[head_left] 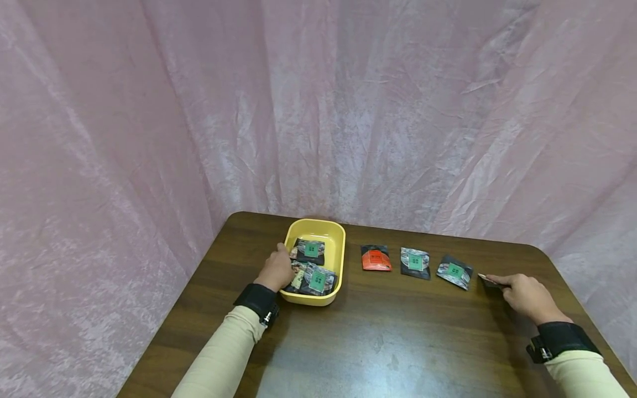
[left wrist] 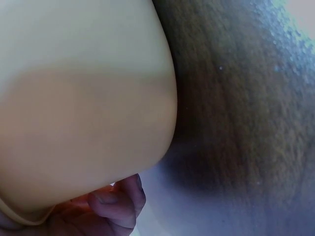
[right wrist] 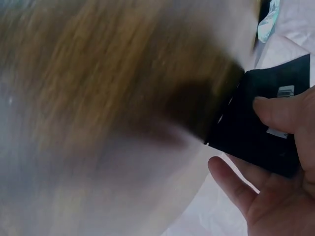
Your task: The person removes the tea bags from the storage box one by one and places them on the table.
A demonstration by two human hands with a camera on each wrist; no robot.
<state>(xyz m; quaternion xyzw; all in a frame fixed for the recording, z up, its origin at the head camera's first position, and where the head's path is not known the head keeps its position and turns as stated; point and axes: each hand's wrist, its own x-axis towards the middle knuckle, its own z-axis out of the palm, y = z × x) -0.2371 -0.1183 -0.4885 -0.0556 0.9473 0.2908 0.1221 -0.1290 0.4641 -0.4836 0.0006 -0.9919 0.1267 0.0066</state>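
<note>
A yellow plastic basin (head_left: 308,300) stands toward the back left of the table with several small dark sachets (head_left: 317,281) inside, most with green labels. My left hand (head_left: 276,269) grips the basin's left rim; the left wrist view shows curled fingers (left wrist: 118,206) beside the basin's wall (left wrist: 88,128). At the far right, my right hand (head_left: 531,296) pinches a sachet (right wrist: 251,120) between thumb and fingers, its black back and a small barcode facing the wrist camera. In the head view that sachet shows nearly edge-on, close to the tabletop.
Right of the basin, three sachets lie in a row: one with an orange-red front (head_left: 376,258), one green-labelled sachet (head_left: 415,263) and another tilted green-labelled sachet (head_left: 455,271). Pink velvet curtain (head_left: 348,110) hangs behind the brown wooden table (head_left: 378,342).
</note>
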